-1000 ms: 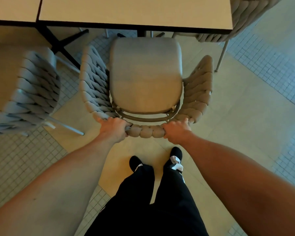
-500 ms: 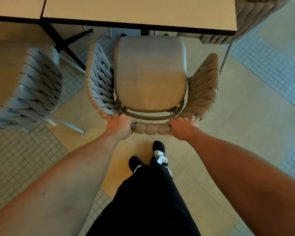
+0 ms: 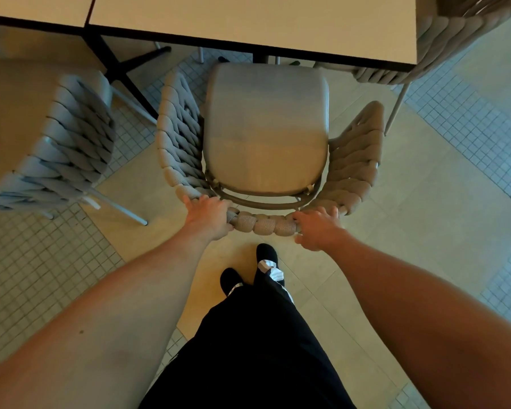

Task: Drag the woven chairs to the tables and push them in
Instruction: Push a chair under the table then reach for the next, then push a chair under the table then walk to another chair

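Observation:
A woven chair (image 3: 266,134) with a grey seat cushion faces the table (image 3: 248,22), the front of its seat right at the table's dark edge. My left hand (image 3: 208,216) grips the left end of the chair's braided top rail, fingers curled over it. My right hand (image 3: 319,228) rests on the right end of the rail with fingers straightened and thumb spread away from it. A second woven chair (image 3: 56,134) stands to the left, and a third (image 3: 455,36) is at the table's right corner.
Black table legs (image 3: 121,63) run under the table between the left chair and the middle one. A thin metal leg (image 3: 396,110) of the right chair stands close to the middle chair's right arm. My feet (image 3: 254,273) are just behind the chair on tiled floor.
The chair has slid forward toward the table edge and I have stepped after it. My right hand has loosened from a tight grip to straightened fingers.

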